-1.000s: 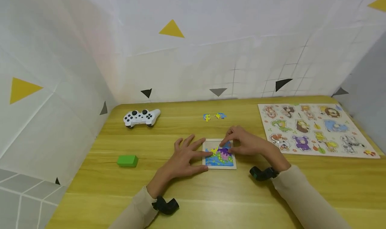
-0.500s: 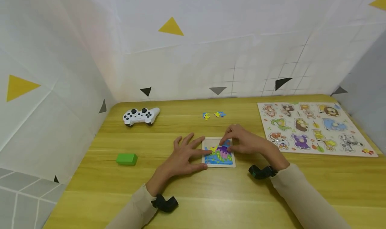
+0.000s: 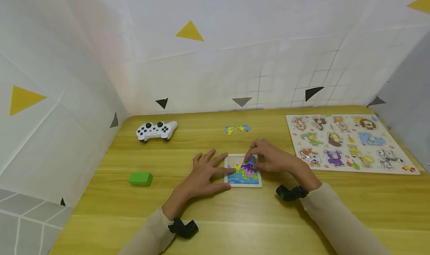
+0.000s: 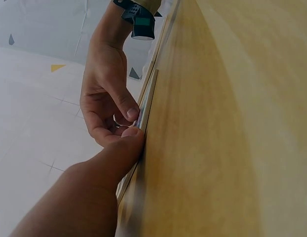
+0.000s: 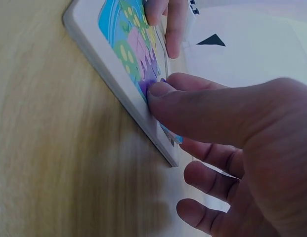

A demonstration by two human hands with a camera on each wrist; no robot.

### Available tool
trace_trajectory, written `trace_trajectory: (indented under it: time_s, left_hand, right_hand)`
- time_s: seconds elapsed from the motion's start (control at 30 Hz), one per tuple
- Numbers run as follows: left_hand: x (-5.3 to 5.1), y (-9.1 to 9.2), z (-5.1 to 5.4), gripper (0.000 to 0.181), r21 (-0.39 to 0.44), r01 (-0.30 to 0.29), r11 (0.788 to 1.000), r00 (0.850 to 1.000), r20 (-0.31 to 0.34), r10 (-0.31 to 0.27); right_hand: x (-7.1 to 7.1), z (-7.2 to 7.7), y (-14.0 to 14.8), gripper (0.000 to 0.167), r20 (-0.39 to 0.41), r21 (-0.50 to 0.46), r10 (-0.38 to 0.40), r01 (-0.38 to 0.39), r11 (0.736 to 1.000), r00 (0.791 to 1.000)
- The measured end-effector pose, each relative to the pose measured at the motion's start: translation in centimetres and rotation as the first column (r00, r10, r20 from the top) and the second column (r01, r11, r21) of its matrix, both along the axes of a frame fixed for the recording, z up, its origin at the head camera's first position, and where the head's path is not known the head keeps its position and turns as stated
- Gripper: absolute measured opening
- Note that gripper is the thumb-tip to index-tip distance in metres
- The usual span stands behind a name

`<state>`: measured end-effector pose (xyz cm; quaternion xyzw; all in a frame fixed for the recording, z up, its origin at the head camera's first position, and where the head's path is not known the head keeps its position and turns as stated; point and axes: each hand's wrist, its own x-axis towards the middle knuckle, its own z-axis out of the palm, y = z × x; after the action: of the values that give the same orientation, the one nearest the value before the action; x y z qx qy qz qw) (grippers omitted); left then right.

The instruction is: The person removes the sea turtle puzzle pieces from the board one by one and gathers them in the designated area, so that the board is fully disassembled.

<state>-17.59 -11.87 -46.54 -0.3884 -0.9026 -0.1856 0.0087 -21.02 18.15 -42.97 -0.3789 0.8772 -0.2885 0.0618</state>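
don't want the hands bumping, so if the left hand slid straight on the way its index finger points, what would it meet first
Most likely the right hand, at the other side of the small puzzle that the left hand touches, though exact height above the puzzle is hard to judge.

The place looks like a small tabletop booth, screened off rather than furnished as a room. Pale, creased sheeting (image 3: 215,72), marked with yellow triangles (image 3: 190,31), dark triangles (image 3: 162,103) and thin grid lines (image 3: 259,76), rises behind and beside a wood-grain table (image 3: 235,214). Playthings lend it a playroom air: a game controller (image 3: 156,131), a green block (image 3: 140,179), a framed puzzle (image 3: 245,186) and an animal puzzle board (image 3: 343,150). Since sheeting fills the background, whether a home or a lab lies beyond cannot fairly be told.
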Motion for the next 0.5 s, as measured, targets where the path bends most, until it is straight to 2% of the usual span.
trace_trajectory:
  time_s: [0.17,0.3,0.5]
  left_hand:
    - [0.02,0.0,-0.02,0.049,0.008,0.003,1.0,1.0,-0.001,-0.003]
    - [-0.04,-0.01,-0.12,0.049,-0.011,-0.005,1.0,1.0,-0.003,0.005]
    - [0.01,-0.05,-0.05,0.049,-0.01,-0.001,1.0,1.0,-0.011,0.001]
  right_hand:
    - [-0.1,-0.02,-0.02,0.025,-0.008,-0.004,0.013,-0.013,1.0,1.0]
    - [-0.14,-0.04,-0.04,0.026,0.02,-0.006,0.015,-0.015,1.0,1.0]
    - [-0.15,-0.03,0.01,0.05,0.039,0.024,-0.017,0.016,1.0,0.999]
